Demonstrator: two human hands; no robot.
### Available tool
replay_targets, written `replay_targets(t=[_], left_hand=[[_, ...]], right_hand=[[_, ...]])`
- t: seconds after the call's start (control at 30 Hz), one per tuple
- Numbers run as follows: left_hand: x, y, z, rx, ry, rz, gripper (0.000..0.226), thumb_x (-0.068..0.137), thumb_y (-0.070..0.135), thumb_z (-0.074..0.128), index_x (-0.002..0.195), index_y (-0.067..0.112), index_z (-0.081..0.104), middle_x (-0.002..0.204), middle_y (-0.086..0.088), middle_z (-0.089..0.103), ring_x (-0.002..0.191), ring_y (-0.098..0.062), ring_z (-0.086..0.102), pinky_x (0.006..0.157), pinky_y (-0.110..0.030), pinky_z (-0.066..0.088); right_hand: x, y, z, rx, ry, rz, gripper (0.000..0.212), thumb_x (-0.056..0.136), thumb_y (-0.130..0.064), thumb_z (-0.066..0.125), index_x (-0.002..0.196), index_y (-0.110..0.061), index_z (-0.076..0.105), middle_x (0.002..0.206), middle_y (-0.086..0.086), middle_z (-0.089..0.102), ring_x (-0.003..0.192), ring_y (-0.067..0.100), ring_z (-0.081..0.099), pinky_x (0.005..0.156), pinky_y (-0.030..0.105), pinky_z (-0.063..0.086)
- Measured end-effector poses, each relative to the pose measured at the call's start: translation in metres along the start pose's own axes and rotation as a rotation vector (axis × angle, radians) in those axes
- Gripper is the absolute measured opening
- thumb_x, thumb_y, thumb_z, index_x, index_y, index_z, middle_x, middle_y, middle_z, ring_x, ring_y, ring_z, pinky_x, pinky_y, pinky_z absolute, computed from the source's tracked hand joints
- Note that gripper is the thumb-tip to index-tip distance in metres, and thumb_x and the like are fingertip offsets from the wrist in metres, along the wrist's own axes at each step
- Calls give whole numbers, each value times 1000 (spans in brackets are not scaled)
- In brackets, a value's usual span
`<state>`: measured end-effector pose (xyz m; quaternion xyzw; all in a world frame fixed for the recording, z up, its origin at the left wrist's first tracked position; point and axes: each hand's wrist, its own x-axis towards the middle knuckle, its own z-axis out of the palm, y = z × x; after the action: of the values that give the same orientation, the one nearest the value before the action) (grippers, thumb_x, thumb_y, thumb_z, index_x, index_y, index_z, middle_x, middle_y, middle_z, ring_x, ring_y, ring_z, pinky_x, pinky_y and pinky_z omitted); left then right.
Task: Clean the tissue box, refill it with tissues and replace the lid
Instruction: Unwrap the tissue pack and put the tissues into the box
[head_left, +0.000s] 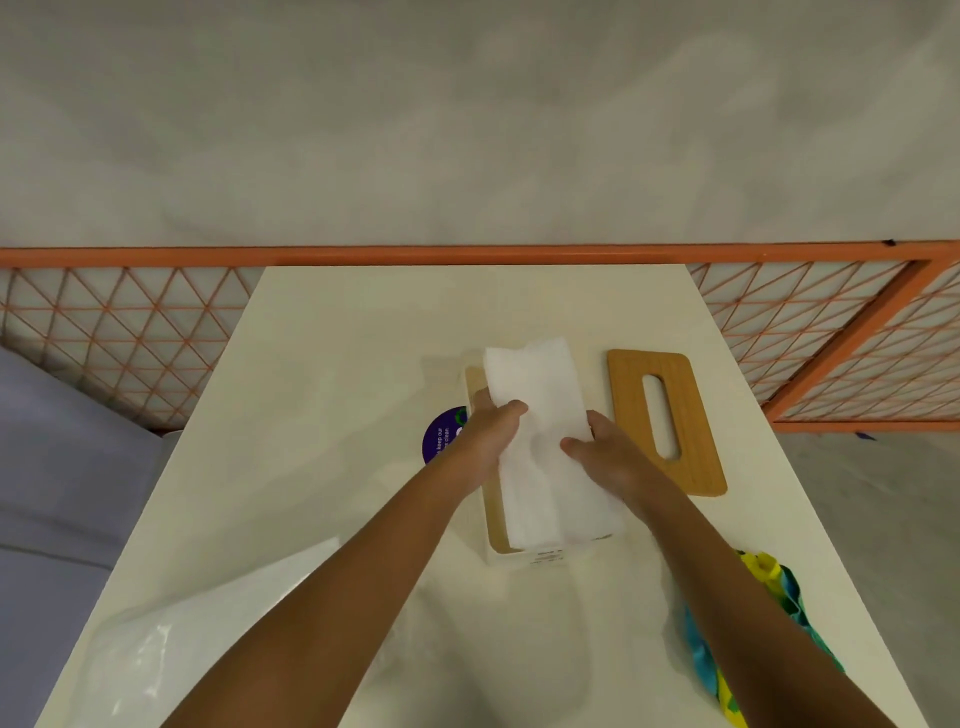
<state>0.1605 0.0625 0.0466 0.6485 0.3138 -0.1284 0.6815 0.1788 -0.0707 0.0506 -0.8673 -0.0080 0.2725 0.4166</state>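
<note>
A stack of white tissues lies lengthwise over the open tissue box, a white box with a wooden rim, in the middle of the table. My left hand grips the stack's left edge, thumb on top. On the stack's right edge, my right hand grips it the same way. The tissues hide most of the box's inside. The wooden lid, with an oval slot, lies flat on the table just right of the box.
A cream table bears everything. A purple round sticker shows left of the box. Clear plastic wrapping lies near left. A blue, green and yellow cloth lies near right. An orange mesh railing runs behind the table.
</note>
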Motion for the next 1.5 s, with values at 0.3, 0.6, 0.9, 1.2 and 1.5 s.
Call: replay_targets(t=[0.3, 0.6, 0.9, 1.2, 1.5], left_hand=[[14, 14, -19, 865, 157, 289, 57, 89, -1, 47, 141, 7, 25, 117, -19, 57, 100, -30, 59, 76, -30, 45], [14, 5, 6, 952, 95, 172, 58, 94, -5, 37, 145, -2, 10, 138, -26, 41, 124, -37, 46, 95, -32, 40], [19, 5, 15, 1160, 67, 77, 36, 98, 11, 40, 131, -1, 43, 134, -14, 50, 127, -27, 46, 105, -28, 32], [-40, 13, -28, 1025, 205, 197, 24, 90, 10, 52, 112, 4, 58, 77, 1, 39, 80, -20, 47, 56, -22, 40], [-82, -20, -115, 770, 334, 245, 36, 88, 21, 60, 124, 15, 57, 120, -7, 62, 104, -22, 61, 88, -29, 49]], right_hand=[[12, -6, 15, -318, 140, -29, 40, 91, -5, 47, 131, -3, 41, 117, 15, 58, 103, 28, 60, 83, 30, 50], [18, -3, 40, -529, 84, -9, 35, 91, -4, 51, 125, -1, 45, 119, 14, 56, 110, 27, 58, 93, 30, 47], [4, -1, 30, -458, 16, -29, 43, 91, 1, 48, 134, -2, 41, 135, 14, 49, 123, 29, 51, 100, 30, 42], [-28, -16, 16, -230, -42, -159, 31, 89, -6, 50, 116, -12, 61, 117, 7, 61, 96, 18, 58, 78, 19, 40], [-52, -31, 66, 124, -162, -101, 21, 82, 4, 58, 101, -3, 66, 101, 18, 65, 77, 22, 63, 79, 29, 55]])
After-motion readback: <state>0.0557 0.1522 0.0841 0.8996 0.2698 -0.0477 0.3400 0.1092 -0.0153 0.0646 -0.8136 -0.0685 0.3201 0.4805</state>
